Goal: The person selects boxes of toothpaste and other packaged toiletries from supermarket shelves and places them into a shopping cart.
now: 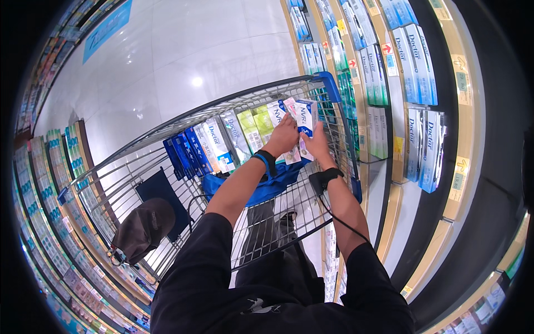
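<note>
At the right end of a wire shopping cart, both hands are among upright product cartons. My right hand grips a white-and-blue carton, its thumb across the front and its fingers along the right side. My left hand lies with its fingertips against the neighbouring pink-and-white carton; whether it grips anything is hidden. To the left of it, another white-and-blue carton leans beside green-and-white cartons. Further along the row stand a silver carton, white cartons and dark blue cartons.
A blue bag lies in the cart along the near side of the row. A dark cap rests at the cart's left end near a dark blue panel. Stocked shelves rise close on the right, with more shelving at left.
</note>
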Demonstrator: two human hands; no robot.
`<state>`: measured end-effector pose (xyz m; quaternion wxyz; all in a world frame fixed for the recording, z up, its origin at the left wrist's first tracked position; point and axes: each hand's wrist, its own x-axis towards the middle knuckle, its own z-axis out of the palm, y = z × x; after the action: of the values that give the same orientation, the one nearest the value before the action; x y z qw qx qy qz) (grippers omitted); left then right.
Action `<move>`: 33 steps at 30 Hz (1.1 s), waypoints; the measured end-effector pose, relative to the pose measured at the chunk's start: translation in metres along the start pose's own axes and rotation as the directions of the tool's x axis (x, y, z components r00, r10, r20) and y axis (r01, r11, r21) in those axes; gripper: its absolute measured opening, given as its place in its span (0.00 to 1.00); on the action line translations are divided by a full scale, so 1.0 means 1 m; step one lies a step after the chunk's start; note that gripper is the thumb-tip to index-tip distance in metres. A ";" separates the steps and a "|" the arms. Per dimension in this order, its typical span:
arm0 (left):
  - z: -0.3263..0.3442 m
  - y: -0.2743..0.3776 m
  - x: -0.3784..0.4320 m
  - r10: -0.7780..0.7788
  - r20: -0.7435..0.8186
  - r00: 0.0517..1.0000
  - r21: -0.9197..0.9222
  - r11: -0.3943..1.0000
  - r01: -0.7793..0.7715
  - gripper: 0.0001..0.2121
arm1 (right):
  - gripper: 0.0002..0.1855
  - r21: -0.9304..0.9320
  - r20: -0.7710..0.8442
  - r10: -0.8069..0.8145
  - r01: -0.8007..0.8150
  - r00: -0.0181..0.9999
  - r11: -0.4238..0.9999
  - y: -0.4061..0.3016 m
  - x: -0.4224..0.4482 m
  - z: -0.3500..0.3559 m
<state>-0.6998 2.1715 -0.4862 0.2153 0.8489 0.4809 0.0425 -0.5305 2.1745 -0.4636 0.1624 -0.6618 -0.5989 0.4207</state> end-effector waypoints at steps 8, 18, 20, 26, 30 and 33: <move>-0.014 0.002 0.026 -0.109 -0.233 0.966 -0.060 0.993 0.097 0.18 | 0.33 -0.161 -0.057 0.198 -0.205 0.979 0.965 -0.027 -0.036 -0.030; -0.020 -0.019 0.078 0.095 0.012 0.995 0.083 0.992 -0.096 0.12 | 0.49 -0.187 0.001 0.153 -0.150 0.988 0.971 -0.056 -0.075 -0.055; -0.013 -0.021 0.085 0.147 0.029 0.989 0.134 0.980 -0.150 0.12 | 0.50 -0.132 0.010 0.148 -0.146 0.989 0.980 -0.047 -0.079 -0.056; -0.012 -0.017 0.079 0.061 -0.203 0.977 -0.124 0.988 -0.087 0.14 | 0.53 -0.125 0.036 0.287 -0.281 0.957 0.952 -0.051 -0.075 -0.056; -0.023 -0.020 0.044 -0.237 -0.304 0.923 -0.216 0.960 0.175 0.19 | 0.53 -0.160 0.042 0.173 -0.164 0.984 0.973 -0.045 -0.073 -0.046; -0.044 -0.004 0.011 -0.429 -0.364 0.827 -0.405 0.872 0.274 0.18 | 0.50 -0.260 0.115 0.189 -0.154 0.975 0.953 -0.043 -0.056 -0.040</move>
<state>-0.7100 2.1969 -0.4493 0.2455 0.6621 0.6526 0.2747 -0.5251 2.1438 -0.3885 -0.0013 -0.6958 -0.5970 0.3993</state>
